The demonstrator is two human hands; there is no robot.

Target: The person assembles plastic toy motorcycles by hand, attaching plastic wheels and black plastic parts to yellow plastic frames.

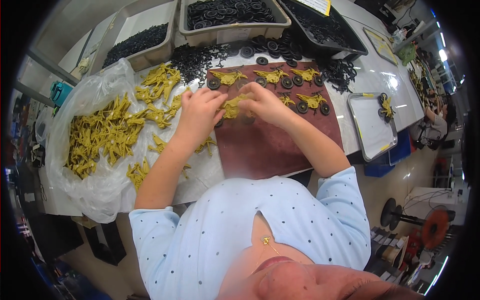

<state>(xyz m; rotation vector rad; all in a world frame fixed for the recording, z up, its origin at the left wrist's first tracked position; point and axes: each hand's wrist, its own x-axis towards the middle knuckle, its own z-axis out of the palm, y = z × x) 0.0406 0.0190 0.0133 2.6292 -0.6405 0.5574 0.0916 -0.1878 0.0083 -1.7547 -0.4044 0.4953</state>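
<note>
Over the dark red mat [280, 150], a yellow toy motorcycle [231, 107] sits between my two hands. My left hand [199, 109] has its fingers bent around the left end of the toy, thumb below. From the right, my right hand [265, 104] pinches the yellow body at its other end. The fingers partly cover its wheels. Beyond my hands stands a row of toy motorcycles with black wheels, one yellow motorcycle [271, 76] in its middle. Another toy motorcycle [311, 101] stands right of my right hand, with one more partly hidden beside it.
Left, a clear plastic bag [100, 197] holds many yellow bodies; more lie loose beside it. At the back are a bin of black wheels [240, 36], a grey bin [172, 37] and a black bin [357, 42] of small black parts. A white tray [372, 135] stands right.
</note>
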